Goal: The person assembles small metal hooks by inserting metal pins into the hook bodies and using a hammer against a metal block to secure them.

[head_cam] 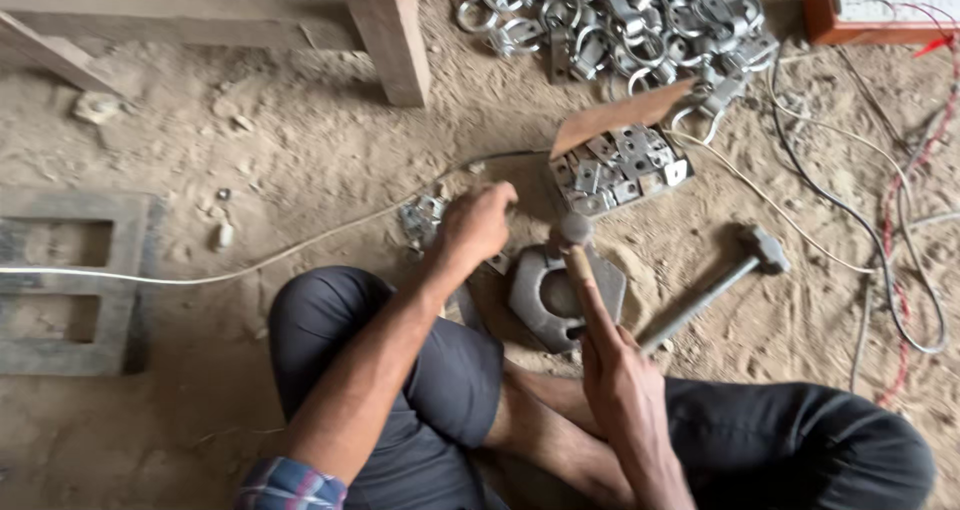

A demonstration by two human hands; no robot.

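On the sandy floor point(250, 160) a person sits cross-legged in dark trousers, with a wooden post point(390, 30) and frame standing at the top left and a grey concrete block point(70, 280) with two rectangular openings at the left edge. Above and to the right lies a big heap of grey metal clamps point(610, 15), and beside it an orange box point(880, 10) with a white top — red and pale wires trail from it down the right side. A thin pale cable point(200, 270) runs across the sand from the left toward the middle. Between the knees rests a heavy grey metal block point(560, 295) with a hollow in its middle. Just beyond it sits an open cardboard box point(615, 155) full of small metal brackets, flap raised. A second hammer point(715, 285) with a metal shaft lies on the sand to the right of the block, untouched. The right hand point(625, 380) is clenched around a wooden-handled hammer point(580, 255), whose round head hangs just over the far rim of the block. The left hand point(475, 225) is curled, fingers bent down at the block's left edge beside a small cluster of brackets point(420, 218); whether it grips a piece I cannot tell — the knuckles hide it.
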